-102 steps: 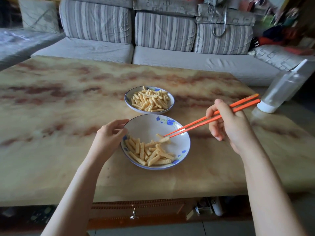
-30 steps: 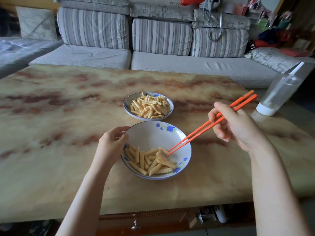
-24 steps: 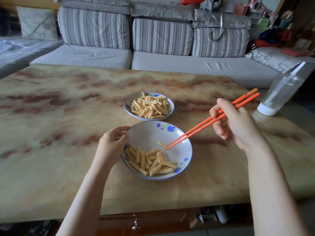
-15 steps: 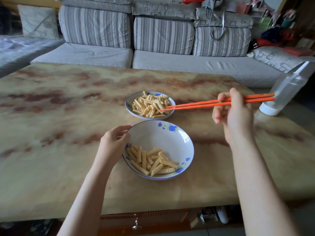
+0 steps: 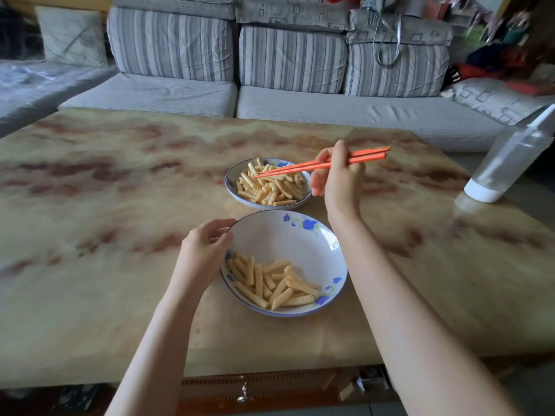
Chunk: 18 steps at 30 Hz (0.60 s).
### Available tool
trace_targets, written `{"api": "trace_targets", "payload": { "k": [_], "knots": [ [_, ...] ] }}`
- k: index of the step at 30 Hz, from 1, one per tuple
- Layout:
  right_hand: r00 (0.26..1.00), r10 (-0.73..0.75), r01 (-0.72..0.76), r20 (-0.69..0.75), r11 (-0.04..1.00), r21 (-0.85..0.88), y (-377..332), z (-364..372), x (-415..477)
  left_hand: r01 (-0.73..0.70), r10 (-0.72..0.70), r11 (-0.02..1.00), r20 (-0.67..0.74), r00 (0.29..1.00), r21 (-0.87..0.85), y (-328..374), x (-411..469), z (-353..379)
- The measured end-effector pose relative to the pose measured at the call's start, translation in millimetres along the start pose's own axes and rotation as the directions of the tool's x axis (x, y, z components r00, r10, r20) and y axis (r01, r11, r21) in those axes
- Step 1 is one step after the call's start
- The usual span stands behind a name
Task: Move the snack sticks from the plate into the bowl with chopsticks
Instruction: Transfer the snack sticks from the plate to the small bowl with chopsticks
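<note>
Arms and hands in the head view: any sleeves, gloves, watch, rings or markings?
Both forearms are bare up to the bottom edge of the picture, so no sleeves show. The left hand and the right hand wear no gloves. No watch, bracelet or ring can be seen on either wrist or on the fingers in view, and no markings or tattoos show.

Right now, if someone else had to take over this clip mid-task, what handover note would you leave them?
Left hand: steadying the near bowl by its left rim.
Right hand: holding the orange chopsticks, tips over the far plate; no stick visibly pinched.
Done: a batch of snack sticks lies in the bowl.
Left: the plate's pile is still large; keep picking sticks up and carrying them to the bowl.
</note>
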State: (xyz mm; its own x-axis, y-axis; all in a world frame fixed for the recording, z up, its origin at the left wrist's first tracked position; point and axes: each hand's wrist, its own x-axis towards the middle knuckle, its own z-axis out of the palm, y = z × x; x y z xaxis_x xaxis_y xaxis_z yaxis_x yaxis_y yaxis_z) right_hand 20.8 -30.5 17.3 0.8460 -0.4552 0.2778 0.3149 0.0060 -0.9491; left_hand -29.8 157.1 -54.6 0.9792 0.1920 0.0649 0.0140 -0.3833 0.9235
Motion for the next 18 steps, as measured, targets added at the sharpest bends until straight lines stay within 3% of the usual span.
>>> {"api": "trace_targets", "payload": {
  "k": [4, 18],
  "knots": [
    [1.000, 0.019, -0.018, 0.022, 0.998, -0.067, 6, 4, 3, 0.001, -0.001, 1.000, 0.001, 1.000, -0.002, 1, 0, -1],
    [0.985, -0.006, 0.002, 0.174, 1.000, 0.020, -26, -42, -22, 0.002, -0.002, 1.000, 0.004, 1.000, 0.013, 3, -2, -2]
  ]
}}
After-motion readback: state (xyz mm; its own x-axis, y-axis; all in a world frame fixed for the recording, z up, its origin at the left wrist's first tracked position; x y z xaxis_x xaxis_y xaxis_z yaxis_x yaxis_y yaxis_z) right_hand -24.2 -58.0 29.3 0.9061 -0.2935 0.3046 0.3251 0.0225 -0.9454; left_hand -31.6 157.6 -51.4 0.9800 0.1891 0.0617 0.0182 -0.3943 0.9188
